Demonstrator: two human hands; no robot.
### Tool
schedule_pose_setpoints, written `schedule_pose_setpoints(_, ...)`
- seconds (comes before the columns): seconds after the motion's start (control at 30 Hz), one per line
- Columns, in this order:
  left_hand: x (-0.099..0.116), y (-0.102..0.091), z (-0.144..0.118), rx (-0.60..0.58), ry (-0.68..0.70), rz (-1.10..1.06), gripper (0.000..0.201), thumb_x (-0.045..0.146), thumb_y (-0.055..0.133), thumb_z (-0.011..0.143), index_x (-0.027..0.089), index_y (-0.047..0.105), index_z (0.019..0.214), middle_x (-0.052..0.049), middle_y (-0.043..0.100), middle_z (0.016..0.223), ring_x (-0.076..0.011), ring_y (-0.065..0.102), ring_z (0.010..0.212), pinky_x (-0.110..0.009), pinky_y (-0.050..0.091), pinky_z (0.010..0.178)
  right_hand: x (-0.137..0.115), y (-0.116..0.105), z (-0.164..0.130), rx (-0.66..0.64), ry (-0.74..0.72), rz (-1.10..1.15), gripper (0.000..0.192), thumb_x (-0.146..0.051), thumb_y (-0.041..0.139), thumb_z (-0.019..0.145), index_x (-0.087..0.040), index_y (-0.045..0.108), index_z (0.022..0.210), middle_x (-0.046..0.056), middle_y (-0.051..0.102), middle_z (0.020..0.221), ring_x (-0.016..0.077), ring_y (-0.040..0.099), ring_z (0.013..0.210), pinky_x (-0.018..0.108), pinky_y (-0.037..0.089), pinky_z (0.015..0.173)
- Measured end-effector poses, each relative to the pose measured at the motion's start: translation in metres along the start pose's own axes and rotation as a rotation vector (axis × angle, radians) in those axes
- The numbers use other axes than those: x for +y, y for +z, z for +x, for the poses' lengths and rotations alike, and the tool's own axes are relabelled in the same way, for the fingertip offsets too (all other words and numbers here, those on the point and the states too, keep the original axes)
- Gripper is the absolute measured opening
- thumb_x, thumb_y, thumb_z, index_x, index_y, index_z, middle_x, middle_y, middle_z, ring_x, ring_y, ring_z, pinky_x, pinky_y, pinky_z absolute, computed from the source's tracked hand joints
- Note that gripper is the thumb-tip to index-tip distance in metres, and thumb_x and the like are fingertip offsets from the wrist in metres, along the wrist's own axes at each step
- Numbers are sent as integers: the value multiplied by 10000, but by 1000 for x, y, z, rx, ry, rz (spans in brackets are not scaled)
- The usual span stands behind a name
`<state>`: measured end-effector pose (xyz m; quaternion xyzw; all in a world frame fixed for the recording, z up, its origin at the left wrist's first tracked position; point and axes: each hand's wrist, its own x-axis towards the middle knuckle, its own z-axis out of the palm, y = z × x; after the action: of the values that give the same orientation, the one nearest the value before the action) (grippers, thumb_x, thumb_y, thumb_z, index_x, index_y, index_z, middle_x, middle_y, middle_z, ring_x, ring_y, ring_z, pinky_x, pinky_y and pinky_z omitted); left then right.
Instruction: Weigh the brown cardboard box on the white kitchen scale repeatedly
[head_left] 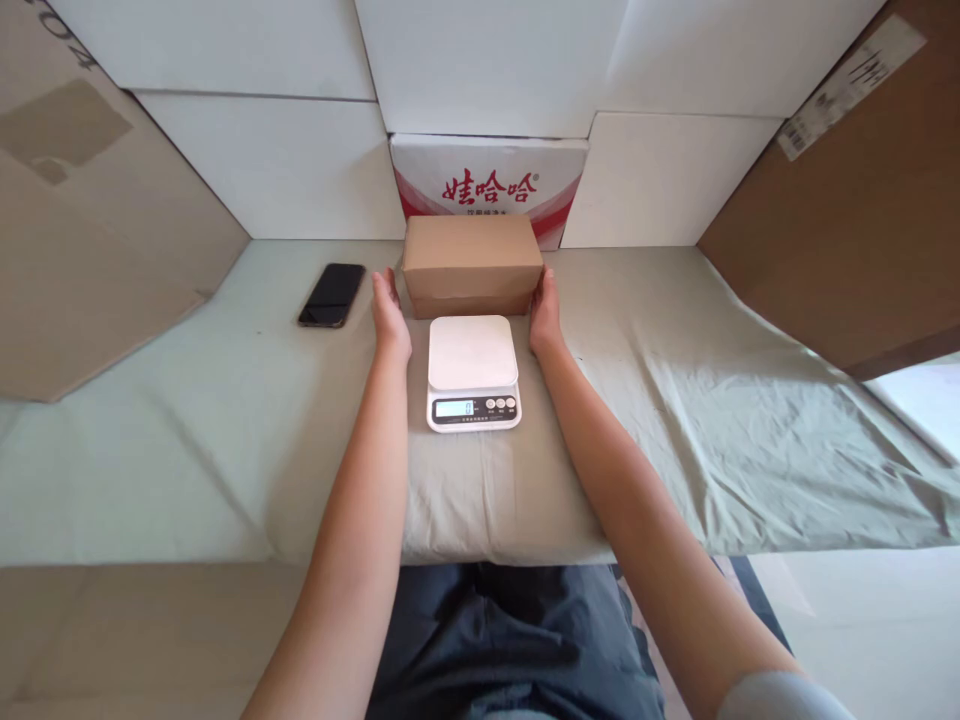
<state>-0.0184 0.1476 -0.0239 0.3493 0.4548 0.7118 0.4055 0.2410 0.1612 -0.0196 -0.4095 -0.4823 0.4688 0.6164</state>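
Observation:
A closed brown cardboard box [472,245] sits behind the kitchen scale [472,352], between my two hands. My left hand [390,312] is upright at the box's left side, fingers stretched out, with a narrow gap showing between them and the cardboard. Along the right side, my right hand [546,312] has its fingers extended at the box's edge and seems to touch it; its fingertips are partly hidden. The white scale has a bare platform, and its lit display reads 0.
A black phone [332,295] lies left of my left hand. Behind the box stands a white and red printed carton [487,175] among white panels [300,165]. Large cardboard boxes flank the left [97,250] and right [847,220]. A pale green cloth [225,440] covers the table.

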Motion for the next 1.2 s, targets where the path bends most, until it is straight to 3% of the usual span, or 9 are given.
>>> schedule_pose_setpoints(0.13, 6, -10, -2, -30, -61, 2, 915, 914, 279, 856, 273, 667, 1381, -128, 439, 1701, -274, 353, 1618, -450, 229, 1344, -7, 0, -3, 110, -16, -4, 793, -823, 329, 907, -380, 448, 1554, -103, 453, 1691, 144, 336, 1640, 449, 199, 1418)
schedule_pose_setpoints(0.33, 16, -2, -14, -15, -54, -33, 934, 935, 243, 834, 283, 690, 1332, -117, 462, 1688, -266, 363, 1615, -445, 239, 1340, -12, 2, -6, 28, -47, 24, 787, -894, 389, 834, -410, 576, 1427, -144, 601, 1568, 188, 461, 1573, 432, 347, 1368)
schedule_pose_setpoints(0.47, 18, 4, -19, 0, -58, -60, 951, 938, 210, 836, 278, 696, 1320, -124, 475, 1679, -270, 419, 1587, -459, 262, 1331, -10, 3, -4, 11, -22, 76, 840, -944, 446, 757, -372, 634, 1343, -117, 653, 1529, 196, 519, 1519, 423, 409, 1300)
schedule_pose_setpoints(0.63, 13, 2, -16, -24, -65, -39, 956, 958, 257, 820, 288, 692, 1346, -125, 481, 1676, -265, 432, 1579, -434, 292, 1317, -7, 4, -3, 13, -9, 100, 900, -949, 469, 725, -271, 661, 1285, -50, 711, 1474, 161, 493, 1512, 400, 360, 1287)
schedule_pose_setpoints(0.77, 11, 1, -16, -43, -53, -12, 958, 914, 217, 875, 254, 658, 1410, -134, 469, 1682, -261, 430, 1581, -432, 295, 1317, -4, 4, -2, 5, -15, 125, 821, -883, 495, 796, -265, 646, 1314, -59, 716, 1455, 144, 483, 1516, 403, 300, 1346)
schedule_pose_setpoints(0.97, 14, 6, -20, -74, -63, 23, 904, 803, 174, 970, 190, 582, 1494, -157, 494, 1660, -233, 479, 1549, -379, 362, 1286, 4, 4, 3, 49, -1, 171, 737, -844, 533, 812, -295, 679, 1280, -55, 707, 1457, 164, 479, 1544, 412, 315, 1367)
schedule_pose_setpoints(1.2, 13, 14, -25, -67, -39, -8, 831, 787, 263, 982, 186, 669, 1387, -159, 620, 1552, -263, 581, 1466, -392, 464, 1217, 9, 3, 3, 4, -38, 114, 800, -830, 491, 850, -245, 605, 1384, 1, 579, 1609, 182, 405, 1603, 454, 227, 1402)
